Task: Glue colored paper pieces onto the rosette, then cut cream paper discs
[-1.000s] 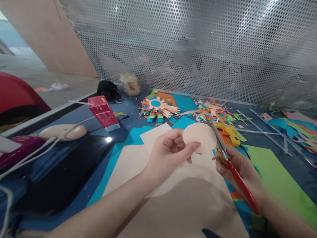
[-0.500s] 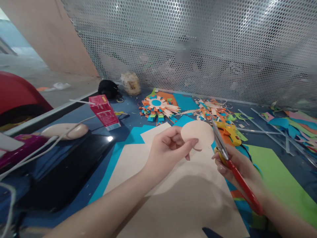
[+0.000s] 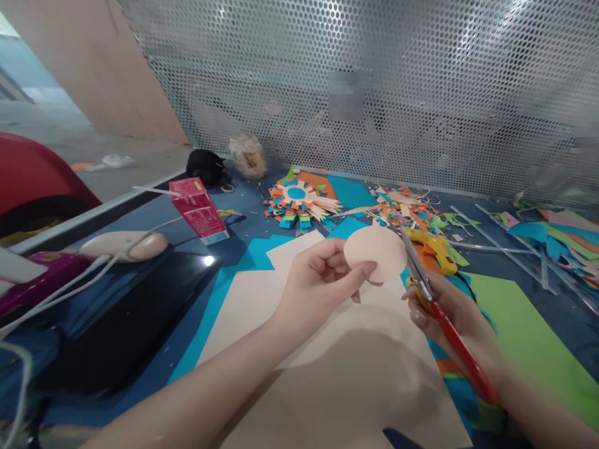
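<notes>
Pinched between the thumb and fingers of my left hand (image 3: 327,271) is a round, cream paper disc (image 3: 374,249). My right hand (image 3: 456,318) grips a pair of scissors (image 3: 423,284) with red and yellow handles. Their blades point up and away, close beside the disc's right edge; whether they touch it I cannot tell. Under both hands lies a large cream paper sheet (image 3: 337,386), with blue paper (image 3: 253,257) showing around its edges. A yellow glue gun (image 3: 437,249) rests just beyond my right hand.
A fringed paper flower (image 3: 296,194) and a heap of paper scraps (image 3: 407,206) lie toward the perforated metal panel (image 3: 281,75). Left are a pink drink carton (image 3: 199,209), a black phone-like slab (image 3: 126,330) and white cables (image 3: 88,274). Green paper (image 3: 528,330) and clear sticks (image 3: 505,246) are right.
Hardly anything differs. The disc and both hands sit very slightly further right in view, along with the whole scene; my grip on the disc and scissors is the same.
</notes>
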The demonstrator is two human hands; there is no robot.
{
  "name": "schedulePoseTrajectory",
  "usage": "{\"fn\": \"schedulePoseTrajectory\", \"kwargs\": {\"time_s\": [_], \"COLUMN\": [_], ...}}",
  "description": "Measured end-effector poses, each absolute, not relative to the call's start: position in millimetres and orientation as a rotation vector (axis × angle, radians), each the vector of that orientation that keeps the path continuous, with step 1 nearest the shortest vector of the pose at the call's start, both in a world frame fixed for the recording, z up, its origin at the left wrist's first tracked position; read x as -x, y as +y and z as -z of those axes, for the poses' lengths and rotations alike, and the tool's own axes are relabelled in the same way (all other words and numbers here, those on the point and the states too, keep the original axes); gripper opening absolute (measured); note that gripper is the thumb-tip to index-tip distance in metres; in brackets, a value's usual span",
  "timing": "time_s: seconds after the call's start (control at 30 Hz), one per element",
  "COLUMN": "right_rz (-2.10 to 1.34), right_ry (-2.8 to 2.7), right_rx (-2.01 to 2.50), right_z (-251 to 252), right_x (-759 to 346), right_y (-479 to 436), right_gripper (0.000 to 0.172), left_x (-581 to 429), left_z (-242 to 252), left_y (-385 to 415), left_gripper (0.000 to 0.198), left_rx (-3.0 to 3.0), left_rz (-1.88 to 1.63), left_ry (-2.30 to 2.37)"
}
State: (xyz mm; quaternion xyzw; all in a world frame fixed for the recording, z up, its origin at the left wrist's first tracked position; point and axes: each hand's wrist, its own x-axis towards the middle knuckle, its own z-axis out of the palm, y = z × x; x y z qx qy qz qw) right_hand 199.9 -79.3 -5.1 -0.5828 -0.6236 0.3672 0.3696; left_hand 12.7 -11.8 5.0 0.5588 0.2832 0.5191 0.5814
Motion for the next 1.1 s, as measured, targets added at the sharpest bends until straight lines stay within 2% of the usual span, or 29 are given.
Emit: {"fn": "schedulePoseTrajectory", "kwargs": {"time_s": [0.43,1.1], "right_rz": [-0.85,-0.796], "right_ry": [-1.609,-1.655], "right_rx": [1.531,1.589], "right_z": [0.9,2.0], "right_x": [-199.3,-202.1], "right_y": [-78.5,-77.2], "right_gripper": [0.021,0.026], "left_x": [-12.7,-10.9], "left_z": [-6.7,-5.3], "left_y": [-13.0,-11.7], "left_gripper": [0.011,0.018], "left_rx": [-1.296,-1.325], "left_rz": [-1.215,-1.288], "left_ry": [0.652,0.66]}}
